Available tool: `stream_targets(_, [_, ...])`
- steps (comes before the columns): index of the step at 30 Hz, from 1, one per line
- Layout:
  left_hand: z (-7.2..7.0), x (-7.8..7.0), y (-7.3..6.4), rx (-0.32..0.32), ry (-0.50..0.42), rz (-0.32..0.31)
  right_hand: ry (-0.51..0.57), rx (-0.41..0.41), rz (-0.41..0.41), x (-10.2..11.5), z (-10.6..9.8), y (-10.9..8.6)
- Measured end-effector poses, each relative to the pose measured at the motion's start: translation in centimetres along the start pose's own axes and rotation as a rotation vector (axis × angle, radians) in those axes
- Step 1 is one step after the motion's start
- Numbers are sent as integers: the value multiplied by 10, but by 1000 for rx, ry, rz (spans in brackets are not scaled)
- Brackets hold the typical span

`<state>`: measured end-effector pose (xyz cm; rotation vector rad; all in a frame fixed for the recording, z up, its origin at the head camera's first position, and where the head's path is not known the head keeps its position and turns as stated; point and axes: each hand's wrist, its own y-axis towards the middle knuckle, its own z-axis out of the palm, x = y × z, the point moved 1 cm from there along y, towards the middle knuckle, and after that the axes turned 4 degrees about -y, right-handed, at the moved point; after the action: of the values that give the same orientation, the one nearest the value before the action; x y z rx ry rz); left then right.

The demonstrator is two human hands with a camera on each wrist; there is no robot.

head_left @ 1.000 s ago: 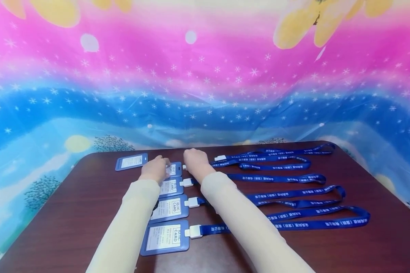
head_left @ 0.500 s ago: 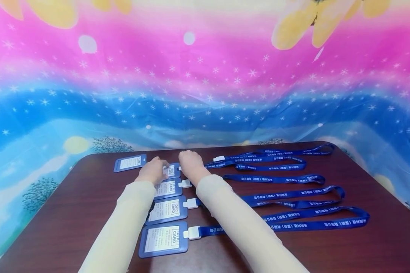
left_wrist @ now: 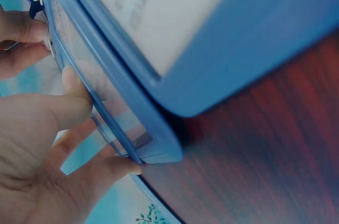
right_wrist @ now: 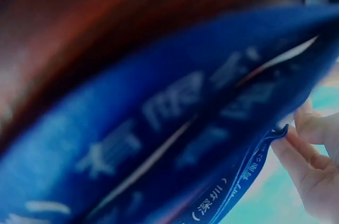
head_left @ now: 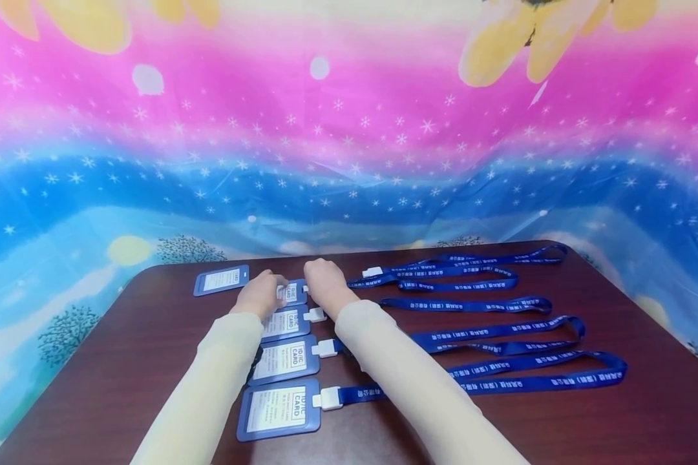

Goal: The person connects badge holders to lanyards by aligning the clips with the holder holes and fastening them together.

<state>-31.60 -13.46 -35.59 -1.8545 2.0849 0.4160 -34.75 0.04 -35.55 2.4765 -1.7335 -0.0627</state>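
Note:
At the back of the row, my left hand (head_left: 258,294) holds a blue card holder (head_left: 294,294) by its long edges. In the left wrist view the thumb (left_wrist: 77,89) presses the near edge, with fingers reaching to the far side. My right hand (head_left: 326,281) pinches the white clip end of a blue lanyard (right_wrist: 249,176) right at the slotted end of that holder. Most of this clip is hidden by the fingers. The lanyard's printed strap runs off to the right and loops back.
Several card holders (head_left: 282,408) with white clips (head_left: 330,398) and lanyards (head_left: 547,382) lie in a row towards me. A loose holder (head_left: 221,279) lies at the back left. Another lanyard's clip (head_left: 372,272) rests at the back of the brown table (head_left: 122,361), before a printed curtain (head_left: 349,129).
My right hand has moved slightly left, bringing the clip end up to the card holder's slotted end. The left hand keeps its hold. The head view has shifted a little.

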Motion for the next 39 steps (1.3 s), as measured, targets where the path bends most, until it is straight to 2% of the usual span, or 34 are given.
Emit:
stream_targets(4, [0, 0, -1, -5, 3, 1, 1, 11, -12, 0, 0, 1])
stream_targets(11, [1, -1, -2, -9, 3, 22, -73, 22, -72, 0, 0, 3])
stream_targets(14, [1, 0, -2, -9, 4, 26, -61, 29, -87, 0, 1, 3])
stream_targets(24, [0, -3, -5, -14, 6, 12, 73, 69, 12, -8, -4, 8])
stream_targets(29, [1, -8, -4, -24, 11, 13, 76, 83, 50, -13, -8, 7])
stream_targets(32, [0, -6, -2, -23, 22, 15, 86, 79, 54, -13, -8, 8])
stream_targets(39, [0, -2, -3, -16, 31, 18, 124, 88, 6, -10, -6, 9])
